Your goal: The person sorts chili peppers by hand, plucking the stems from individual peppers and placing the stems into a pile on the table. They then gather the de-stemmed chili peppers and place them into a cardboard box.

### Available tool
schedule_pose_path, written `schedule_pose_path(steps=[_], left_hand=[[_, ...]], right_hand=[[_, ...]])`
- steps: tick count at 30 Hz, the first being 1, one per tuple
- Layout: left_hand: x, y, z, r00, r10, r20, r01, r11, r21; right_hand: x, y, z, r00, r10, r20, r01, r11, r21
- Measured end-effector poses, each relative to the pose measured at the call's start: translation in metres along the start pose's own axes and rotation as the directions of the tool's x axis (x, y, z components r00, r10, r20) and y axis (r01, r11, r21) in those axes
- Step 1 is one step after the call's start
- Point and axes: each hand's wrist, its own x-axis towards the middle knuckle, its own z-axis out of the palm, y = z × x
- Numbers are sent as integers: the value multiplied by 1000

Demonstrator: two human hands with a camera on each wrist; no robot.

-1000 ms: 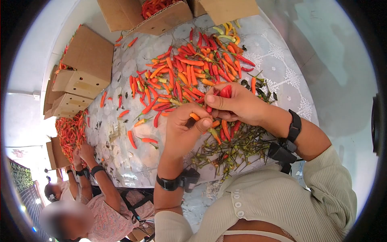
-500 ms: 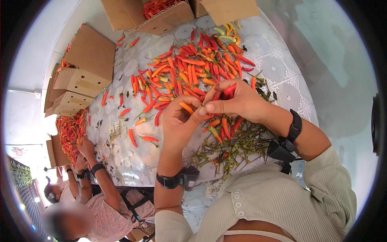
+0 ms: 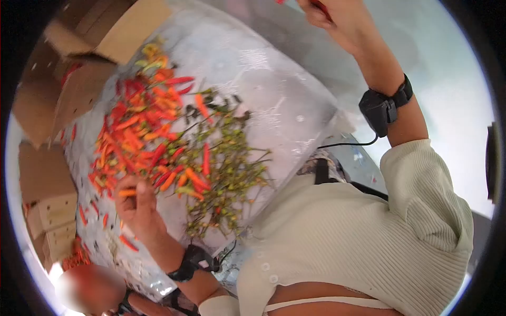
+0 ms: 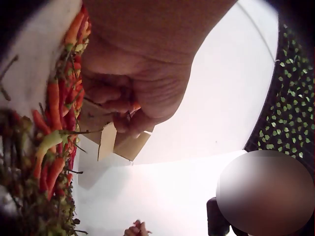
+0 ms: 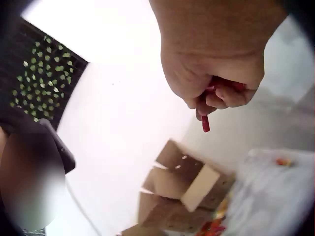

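Observation:
My left hand (image 3: pixel 141 208) is low over the near left of the chili pile (image 3: pixel 132 139), its fingers curled round an orange chili (image 3: pixel 126 193). In the left wrist view, a bit of orange (image 4: pixel 136 105) shows between those bent fingers. My right hand (image 3: pixel 345 23) is raised beyond the table's right edge, at the top of the head view. It grips red chilies (image 5: pixel 227 84) in a closed fist; one red tip (image 5: pixel 205 124) pokes out below the fingers. How many it holds is hidden. Green stems (image 3: pixel 226 168) lie heaped beside the pile, with several chilies among them.
Open cardboard boxes (image 3: pixel 84 92) stand along the far left side of the table (image 3: pixel 287 105). Yellow chilies (image 3: pixel 151 55) lie at the pile's far end. Another person (image 3: pixel 145 305) is at the lower left. A cable (image 3: pixel 348 144) hangs from my right wrist.
My hands were together over the pile; now they are apart. The right hand has swung away past the table edge with red chilies, and the head view has turned right.

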Motion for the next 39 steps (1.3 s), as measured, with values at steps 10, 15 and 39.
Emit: schedule_pose_path(steps=[10, 15, 39], left_hand=[[-1, -7, 3, 999, -27, -20, 28, 999, 31], [-1, -4, 2, 999, -25, -26, 26, 999, 24], [-3, 15, 23, 984, -179, 11, 147, 841, 521]], right_hand=[[-94, 118, -176, 858, 459, -229, -505, 675, -538], [-96, 134, -172, 907, 334, -257, -421, 687, -592], [-55, 59, 205, 722, -146, 676, 386, 897, -218]])
